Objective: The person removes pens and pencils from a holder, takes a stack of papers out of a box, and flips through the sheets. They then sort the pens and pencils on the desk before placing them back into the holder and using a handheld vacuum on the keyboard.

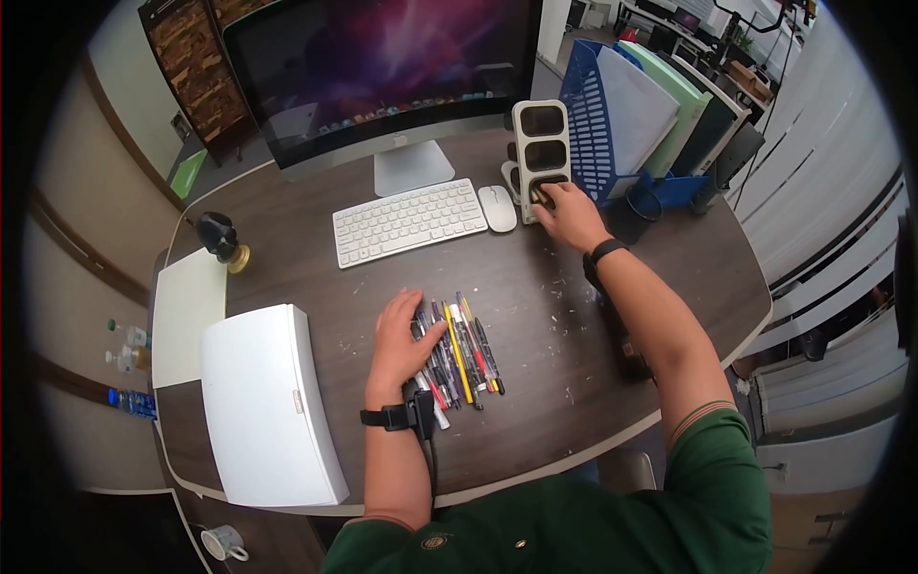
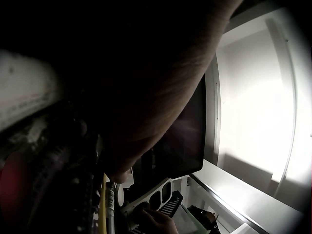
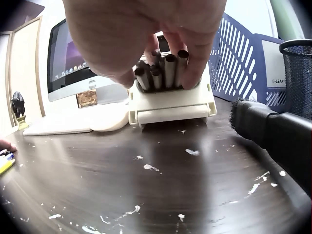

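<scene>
My left hand (image 1: 397, 346) rests on the desk at the left side of a row of pens (image 1: 459, 356), its thumb over their upper part and its fingers relaxed. At the back right, my right hand (image 1: 574, 222) reaches into the nearest compartment of a white three-compartment holder (image 1: 543, 139). In the right wrist view, its fingers (image 3: 197, 63) and thumb close round several dark, round-ended sticks (image 3: 169, 68) standing in the holder (image 3: 170, 114). The left wrist view is dark; my left hand (image 2: 161, 102) fills its middle, with a yellow pen (image 2: 103, 207) below.
Keyboard (image 1: 409, 223), mouse (image 1: 497, 209) and monitor (image 1: 382, 72) stand behind the pens. A blue file rack (image 1: 585, 120) and mesh cup (image 1: 638, 212) are on the right. The left side holds a white box (image 1: 253, 407), paper (image 1: 189, 316) and a small dark figurine (image 1: 218, 234). White scraps dot the desk.
</scene>
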A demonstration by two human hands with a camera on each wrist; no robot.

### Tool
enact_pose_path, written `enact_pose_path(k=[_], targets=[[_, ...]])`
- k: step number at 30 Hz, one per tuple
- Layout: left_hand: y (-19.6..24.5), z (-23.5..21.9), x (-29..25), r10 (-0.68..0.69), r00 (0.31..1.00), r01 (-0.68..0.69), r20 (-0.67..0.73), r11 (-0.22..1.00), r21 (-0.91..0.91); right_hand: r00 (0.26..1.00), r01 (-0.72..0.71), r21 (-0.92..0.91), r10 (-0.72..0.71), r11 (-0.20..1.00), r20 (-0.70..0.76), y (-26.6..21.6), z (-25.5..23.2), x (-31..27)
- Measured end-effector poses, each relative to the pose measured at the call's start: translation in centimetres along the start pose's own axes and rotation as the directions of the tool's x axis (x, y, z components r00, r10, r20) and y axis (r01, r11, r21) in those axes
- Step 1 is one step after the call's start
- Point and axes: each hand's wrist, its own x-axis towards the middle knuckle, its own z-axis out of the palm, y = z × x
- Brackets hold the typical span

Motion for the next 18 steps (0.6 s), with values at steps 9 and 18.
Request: enact_pose_path(k=[9,18], targets=[[-0.1,0.0,0.0,0.008,1.000,-0.008,-0.001,1.000,0.000,0.992,0.119,-0.211,-0.105,0.970,0.074,0.6,1.2,0.3],[0.0,0.0,0.0,-0.011,1.000,0.011,0.001,1.000,-0.005,0.992,0.125,-0.144,-0.127,0.982,-0.008,0.5,1.1,0.4]])
